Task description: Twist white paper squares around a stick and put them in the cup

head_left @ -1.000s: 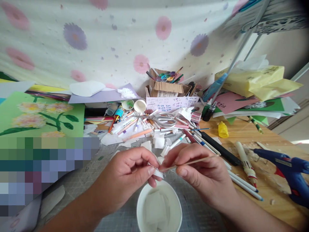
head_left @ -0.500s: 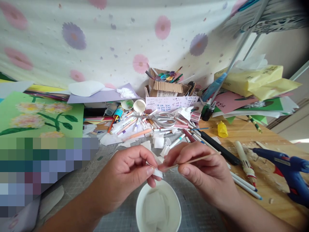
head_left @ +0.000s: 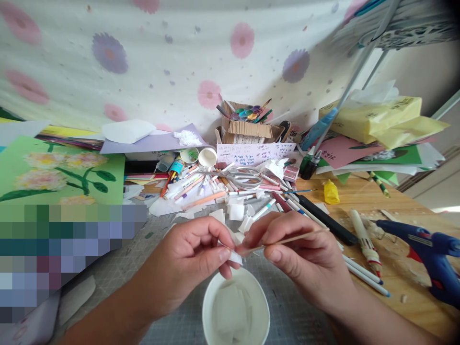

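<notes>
Between thumb and fingers, my left hand (head_left: 197,256) pinches a small white piece of paper (head_left: 235,258). My right hand (head_left: 298,254) grips a thin wooden stick (head_left: 296,237), whose left end reaches close to the white piece; whether it touches cannot be made out. Just below both hands stands a white bowl (head_left: 266,314) with pale, squarish sheets (head_left: 230,309) inside. The bowl rests on a grey cutting mat (head_left: 172,306).
Pens, paper scraps and scissors (head_left: 246,178) lie in a heap behind the hands. On the right are a blue glue gun (head_left: 424,239), a white pen (head_left: 364,239) and a yellow lump (head_left: 331,192). A green flower picture (head_left: 108,167) is at left.
</notes>
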Available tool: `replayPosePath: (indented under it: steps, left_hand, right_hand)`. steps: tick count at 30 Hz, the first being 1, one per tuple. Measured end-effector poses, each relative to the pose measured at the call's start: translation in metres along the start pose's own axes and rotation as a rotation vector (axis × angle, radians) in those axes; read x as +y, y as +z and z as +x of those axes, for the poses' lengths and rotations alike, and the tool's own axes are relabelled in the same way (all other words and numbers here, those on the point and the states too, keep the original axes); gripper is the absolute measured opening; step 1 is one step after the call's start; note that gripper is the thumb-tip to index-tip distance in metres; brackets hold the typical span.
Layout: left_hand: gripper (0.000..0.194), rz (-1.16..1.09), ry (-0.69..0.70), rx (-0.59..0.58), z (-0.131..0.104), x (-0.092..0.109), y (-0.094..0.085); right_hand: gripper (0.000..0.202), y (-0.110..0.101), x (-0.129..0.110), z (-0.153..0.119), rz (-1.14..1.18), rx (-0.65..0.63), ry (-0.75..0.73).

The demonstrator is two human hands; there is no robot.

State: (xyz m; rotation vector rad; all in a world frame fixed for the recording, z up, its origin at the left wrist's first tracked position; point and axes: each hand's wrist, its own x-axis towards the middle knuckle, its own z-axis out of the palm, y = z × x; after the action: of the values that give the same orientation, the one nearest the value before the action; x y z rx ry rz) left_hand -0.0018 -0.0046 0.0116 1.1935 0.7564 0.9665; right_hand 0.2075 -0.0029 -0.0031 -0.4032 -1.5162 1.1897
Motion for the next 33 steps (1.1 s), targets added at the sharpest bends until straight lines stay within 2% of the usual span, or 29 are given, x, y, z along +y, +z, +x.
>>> replayPosePath:
  steps: [16,22,28,33]
  left_hand:
    - [0.018,0.103,-0.055,0.038,-0.0039,-0.0074,-0.0039]
    - [0.014,0.124,0.004,0.003,-0.0015,-0.0068,-0.0041]
    - [0.013,0.163,0.02,0.05,-0.0007,-0.0021,-0.0043]
    - [0.02,0.142,0.018,0.032,-0.0031,-0.0046,-0.0051]
  right_hand:
    - [0.015,0.0006,0.0016,0.0012,0.003,0.032,-0.006]
    - [0.012,0.0009,0.003,0.0004,0.035,0.038,0.011]
    - [0.004,0.0008,0.0008,0.0007,-0.071,0.03,-0.008]
    - [0.003,0.0009,-0.0003,0.0028,-0.128,0.021,-0.022]
